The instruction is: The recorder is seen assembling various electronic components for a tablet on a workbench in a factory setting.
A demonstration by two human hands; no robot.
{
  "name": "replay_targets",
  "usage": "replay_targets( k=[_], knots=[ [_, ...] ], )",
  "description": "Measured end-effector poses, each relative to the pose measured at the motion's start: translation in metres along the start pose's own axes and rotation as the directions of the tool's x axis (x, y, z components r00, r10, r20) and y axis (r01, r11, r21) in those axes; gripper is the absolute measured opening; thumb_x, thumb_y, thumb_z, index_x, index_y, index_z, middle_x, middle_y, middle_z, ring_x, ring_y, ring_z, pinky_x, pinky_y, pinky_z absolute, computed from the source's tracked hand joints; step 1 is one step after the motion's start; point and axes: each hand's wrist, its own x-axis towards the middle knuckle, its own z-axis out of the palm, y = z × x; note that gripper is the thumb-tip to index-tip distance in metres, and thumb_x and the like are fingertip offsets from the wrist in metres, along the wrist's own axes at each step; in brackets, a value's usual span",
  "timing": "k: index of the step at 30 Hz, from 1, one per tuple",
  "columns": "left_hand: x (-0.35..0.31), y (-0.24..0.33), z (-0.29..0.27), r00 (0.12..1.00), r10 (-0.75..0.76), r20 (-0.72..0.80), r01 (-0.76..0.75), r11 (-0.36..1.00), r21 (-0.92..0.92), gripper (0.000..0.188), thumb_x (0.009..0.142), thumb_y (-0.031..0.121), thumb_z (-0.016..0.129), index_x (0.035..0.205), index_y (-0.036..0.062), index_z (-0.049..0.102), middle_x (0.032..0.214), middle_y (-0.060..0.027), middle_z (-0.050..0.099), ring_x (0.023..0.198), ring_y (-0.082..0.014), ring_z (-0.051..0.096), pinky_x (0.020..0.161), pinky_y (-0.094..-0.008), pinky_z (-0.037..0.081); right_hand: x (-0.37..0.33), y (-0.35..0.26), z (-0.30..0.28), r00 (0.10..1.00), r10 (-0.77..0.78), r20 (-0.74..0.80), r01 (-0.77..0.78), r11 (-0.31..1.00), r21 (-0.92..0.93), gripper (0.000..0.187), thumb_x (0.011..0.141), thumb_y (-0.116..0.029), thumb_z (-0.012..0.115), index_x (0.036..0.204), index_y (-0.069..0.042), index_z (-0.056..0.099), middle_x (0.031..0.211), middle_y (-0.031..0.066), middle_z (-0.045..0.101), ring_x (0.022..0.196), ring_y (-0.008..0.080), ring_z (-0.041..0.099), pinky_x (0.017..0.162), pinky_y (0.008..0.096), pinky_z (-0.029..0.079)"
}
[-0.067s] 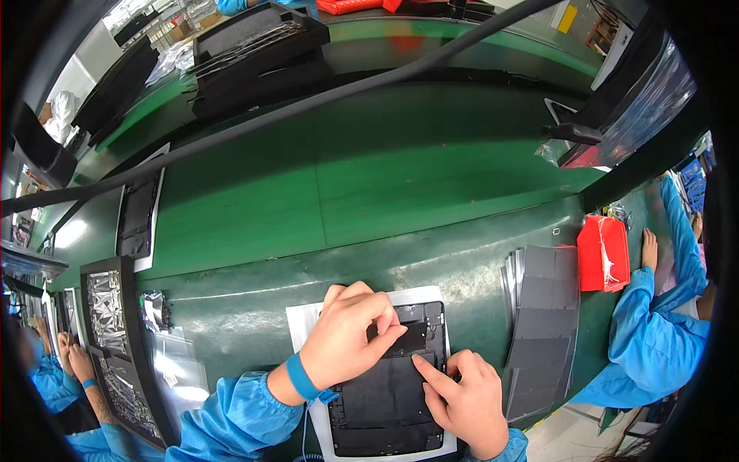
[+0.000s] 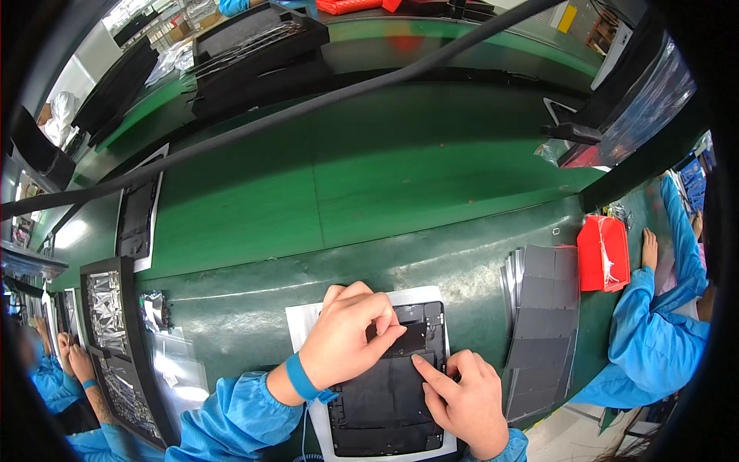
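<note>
A flat black tablet-like housing [image 2: 385, 400] lies on a white sheet [image 2: 302, 314] on the dark green bench in front of me. My left hand [image 2: 350, 331] is over its upper left part, thumb and forefinger pinched together; whatever is between the fingertips is hidden or too small to name. My right hand [image 2: 466, 396] rests at the housing's right side. Its index finger is stretched out, the tip touching the dark surface below the upper section, while the other fingers are loosely bent and hold nothing. A blue band [image 2: 299, 377] with a cord circles my left wrist.
Stacked dark grey sheets [image 2: 543, 323] lie to the right, beside a red bin [image 2: 603, 254]. On the left stands a black tray of small parts [image 2: 115, 339], near clear plastic sheets [image 2: 177, 362]. A green belt [image 2: 369, 169] runs beyond the bench. Co-workers' blue sleeves [image 2: 654, 331] flank me.
The seam and specks on the green belt have shifted very slightly left. Both my hands and the black housing stay in place.
</note>
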Motion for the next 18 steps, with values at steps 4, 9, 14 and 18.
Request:
replay_targets(
  k=[4,9,14,18],
  knots=[
    [0.0003,0.0005,-0.0007,1.0,0.0,0.008,0.0,1.0,0.007,0.038,0.077,0.004,0.078,0.068,0.0141,0.042,0.078,0.0058,0.068,0.077,-0.0173,0.053,0.08,-0.0335,0.033,-0.0003,-0.0002,-0.0009,1.0,0.008,0.009,-0.008,1.0,0.002,0.045,0.072,-0.013,0.074,0.116,-0.022,0.074,0.079,0.0044,0.043,0.069,0.0211,0.051,0.06,0.0346,0.044],
    [-0.0004,-0.0003,-0.0003,1.0,0.007,0.011,-0.007,1.0,0.022,0.039,0.077,0.004,0.077,0.068,0.0138,0.041,0.078,0.0055,0.068,0.077,-0.0175,0.053,0.08,-0.0336,0.034,0.0025,-0.0045,-0.0015,1.0,0.013,-0.004,-0.013,1.0,-0.006,0.045,0.072,-0.013,0.074,0.116,-0.022,0.074,0.08,0.0044,0.043,0.069,0.021,0.051,0.06,0.0346,0.044],
    [-0.0006,0.0,-0.0004,1.0,0.009,0.011,-0.01,0.999,0.035,0.038,0.077,0.004,0.077,0.068,0.0137,0.041,0.079,0.0053,0.068,0.077,-0.0177,0.053,0.079,-0.0336,0.034,-0.0016,0.0014,0.0013,1.0,0.003,-0.005,-0.003,1.0,-0.002,0.046,0.072,-0.014,0.074,0.117,-0.022,0.073,0.08,0.0045,0.043,0.069,0.021,0.051,0.059,0.0347,0.044],
    [0.0003,-0.0006,0.0,1.0,0.014,0.01,-0.014,0.999,0.03,0.039,0.077,0.004,0.077,0.068,0.0135,0.041,0.079,0.0049,0.068,0.077,-0.0177,0.053,0.079,-0.0336,0.034,0.0013,-0.0018,-0.0002,1.0,0.005,-0.007,-0.005,1.0,-0.008,0.046,0.073,-0.014,0.074,0.118,-0.022,0.073,0.08,0.0044,0.043,0.069,0.0209,0.051,0.059,0.0348,0.044]
  ],
)
